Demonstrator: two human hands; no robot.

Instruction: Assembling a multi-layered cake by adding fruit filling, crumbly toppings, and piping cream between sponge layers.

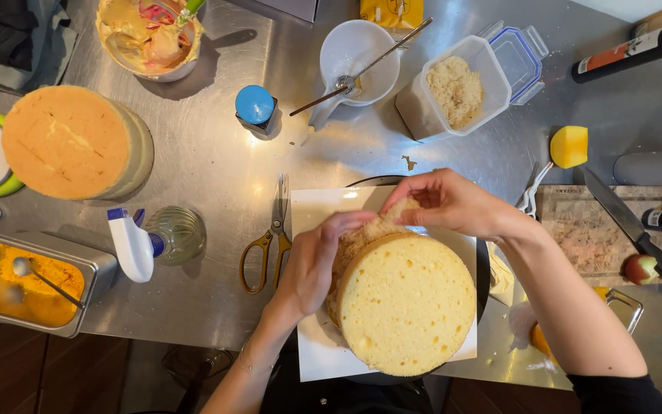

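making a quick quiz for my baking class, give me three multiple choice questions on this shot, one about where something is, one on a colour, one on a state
1. Where do the scissors lie?
A. On the steel table just left of the white sheet
B. Inside the white bowl
C. On the wooden cutting board

2. What colour is the cap of the small jar near the top middle?
A. Red
B. Blue
C. Green

3. How is the clear plastic tub of crumbs?
A. Sealed shut
B. Tipped on its side
C. Open, lid hanging off at the back

Answers:
1. A, the handles and blades rest on bare steel beside the sheet under the pale round cake.
2. B, the round cap is plainly blue.
3. C, the crumbs show from above and the blue-edged lid sits swung back behind it.
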